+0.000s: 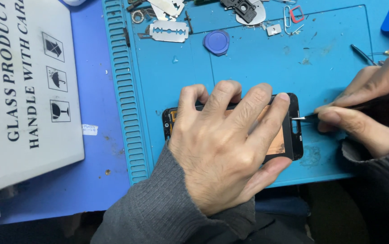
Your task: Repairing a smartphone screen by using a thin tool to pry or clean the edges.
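Observation:
My left hand lies flat over a black phone screen assembly on the teal work mat, fingers spread across it and thumb against its near edge, pressing it down. A copper-coloured back panel shows between the fingers. My right hand pinches a thin dark metal tool whose tip touches the right end of the assembly. Both wrists wear grey knit sleeves.
A razor blade, a round blue part, a black camera bracket, paper clips and small metal scraps lie at the mat's far edge. A white cardboard box sits at left on the blue table.

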